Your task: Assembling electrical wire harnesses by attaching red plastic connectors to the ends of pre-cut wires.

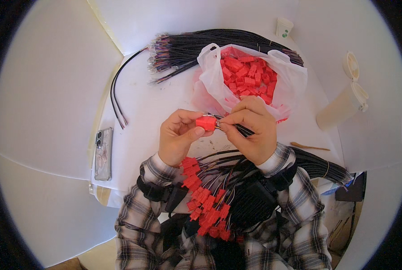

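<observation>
Between thumb and fingers, my left hand [178, 135] grips a red plastic connector housing [206, 123] above the middle of the table. My right hand [254, 128] pinches thin wire ends with small metal terminals [217, 123] at the housing's right side. How deep the terminals sit in it cannot be made out. From these wires a black cable [242, 129] passes behind my right hand. Below both hands lies a bundle of black cables [309, 163], many of them ending in red housings [207, 202] near my lap.
Behind my hands stands a white plastic bag [291, 76] full of loose red housings [248, 74]. Farther back lies a thick black cable bundle [219, 38]. A phone [103, 153] lies left; a cream bottle [342, 105], paper cup [284, 28] and wooden stick [309, 146] are right.
</observation>
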`<state>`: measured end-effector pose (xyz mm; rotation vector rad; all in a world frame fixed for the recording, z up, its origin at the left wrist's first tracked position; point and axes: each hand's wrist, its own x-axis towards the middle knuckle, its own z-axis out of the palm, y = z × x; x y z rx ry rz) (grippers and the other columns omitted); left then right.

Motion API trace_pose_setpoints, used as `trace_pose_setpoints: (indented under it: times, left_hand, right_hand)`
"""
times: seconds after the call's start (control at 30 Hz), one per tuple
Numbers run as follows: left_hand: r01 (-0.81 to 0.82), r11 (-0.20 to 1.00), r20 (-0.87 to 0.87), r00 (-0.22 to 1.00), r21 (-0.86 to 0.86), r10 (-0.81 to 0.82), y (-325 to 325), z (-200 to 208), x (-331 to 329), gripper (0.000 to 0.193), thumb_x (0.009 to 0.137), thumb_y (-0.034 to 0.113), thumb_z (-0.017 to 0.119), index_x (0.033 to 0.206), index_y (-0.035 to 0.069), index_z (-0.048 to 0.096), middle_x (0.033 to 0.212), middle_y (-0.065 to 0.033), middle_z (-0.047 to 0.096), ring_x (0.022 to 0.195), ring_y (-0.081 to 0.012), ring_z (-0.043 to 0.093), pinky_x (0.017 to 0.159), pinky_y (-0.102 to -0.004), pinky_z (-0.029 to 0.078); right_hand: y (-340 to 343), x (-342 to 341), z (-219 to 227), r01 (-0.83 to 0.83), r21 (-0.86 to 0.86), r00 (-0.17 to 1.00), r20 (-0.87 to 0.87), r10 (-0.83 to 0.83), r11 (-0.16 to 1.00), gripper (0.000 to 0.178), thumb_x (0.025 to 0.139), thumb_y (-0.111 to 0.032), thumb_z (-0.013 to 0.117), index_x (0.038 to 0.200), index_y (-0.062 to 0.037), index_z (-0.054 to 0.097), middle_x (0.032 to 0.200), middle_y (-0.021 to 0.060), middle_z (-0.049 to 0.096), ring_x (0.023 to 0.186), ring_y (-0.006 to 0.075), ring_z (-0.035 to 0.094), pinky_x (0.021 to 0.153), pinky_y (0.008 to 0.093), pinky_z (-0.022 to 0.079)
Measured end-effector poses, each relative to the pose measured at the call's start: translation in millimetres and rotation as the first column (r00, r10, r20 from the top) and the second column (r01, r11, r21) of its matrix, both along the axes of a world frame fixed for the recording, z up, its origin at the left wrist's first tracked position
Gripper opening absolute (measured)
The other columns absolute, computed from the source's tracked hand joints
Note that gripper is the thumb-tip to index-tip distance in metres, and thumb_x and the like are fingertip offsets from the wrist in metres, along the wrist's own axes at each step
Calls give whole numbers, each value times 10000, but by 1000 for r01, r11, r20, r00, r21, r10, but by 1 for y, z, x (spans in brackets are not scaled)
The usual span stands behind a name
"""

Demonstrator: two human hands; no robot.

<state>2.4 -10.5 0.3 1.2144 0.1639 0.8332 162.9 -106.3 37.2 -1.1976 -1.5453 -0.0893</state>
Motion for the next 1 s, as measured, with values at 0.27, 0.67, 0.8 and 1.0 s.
trace_pose_setpoints:
  times: [0.27,0.67,0.8,1.0]
  left_hand:
    - [-16,1000,0,1000,-21,16,0,0,-1,276,808,31,586,1070,-13,511,1001,-148,591,912,-214,592,784,-360,512]
    - [-48,996,-64,997,72,53,-1,-2,-2,313,795,33,594,1094,-17,516,1018,-168,588,931,-243,592,768,-363,527]
    - [-66,997,-36,997,49,68,0,-1,-1,315,797,47,598,1094,-14,514,1011,-156,590,932,-236,590,773,-363,524]
    - [-98,995,-17,995,35,98,1,-3,-2,314,794,34,597,1094,-18,519,1009,-145,587,930,-236,590,781,-369,522]
  right_hand:
    - [1,6,3,30,123,962,266,-62,992,164,581,-51,669,716,-95,587,726,28,509,709,237,502,808,419,405]
    - [1,5,-3,26,49,975,219,-36,998,141,611,-74,678,724,-88,593,731,47,516,736,249,509,752,391,401]
    - [0,4,1,24,-66,998,58,-20,998,125,619,-71,673,718,-79,596,734,58,534,742,251,516,677,359,380]
    - [3,4,-5,13,-55,1000,18,-12,998,128,602,-46,650,714,-75,594,742,59,542,751,257,521,676,356,383]
